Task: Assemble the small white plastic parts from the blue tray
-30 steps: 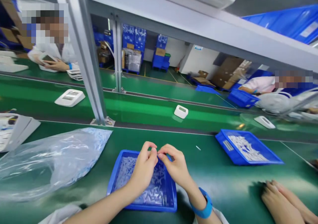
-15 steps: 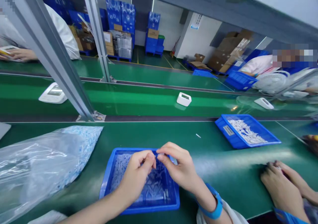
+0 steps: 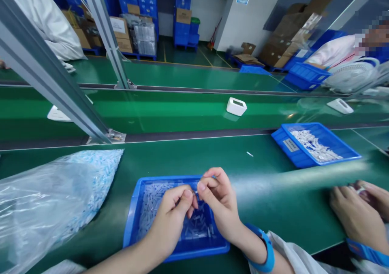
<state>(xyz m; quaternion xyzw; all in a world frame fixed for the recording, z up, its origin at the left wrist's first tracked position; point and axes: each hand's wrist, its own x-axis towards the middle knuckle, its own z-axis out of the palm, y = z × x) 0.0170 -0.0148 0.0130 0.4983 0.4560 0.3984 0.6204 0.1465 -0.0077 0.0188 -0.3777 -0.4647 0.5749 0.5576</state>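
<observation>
Above the blue tray, my left hand and my right hand meet fingertip to fingertip. My left hand is closed in a pinch with thumb against forefinger. Thumb and forefinger of my right hand are also pinched together. A tiny whitish piece shows between the two pinches, mostly covered by the fingers; its kind is too small to tell. Under my hands the tray holds many small, narrow, translucent white pieces. A blue band circles my right wrist.
Left lies a clear plastic bag of small blue-and-white pieces. Another blue tray with white pieces stands right, near a loose white piece. A co-worker's hands are at right. White devices sit on the green belt beyond a metal post.
The view has tilted down and shifted slightly. My right fingers have curled in more tightly against my left fingertips. The device at the middle of the belt appears farther right.
</observation>
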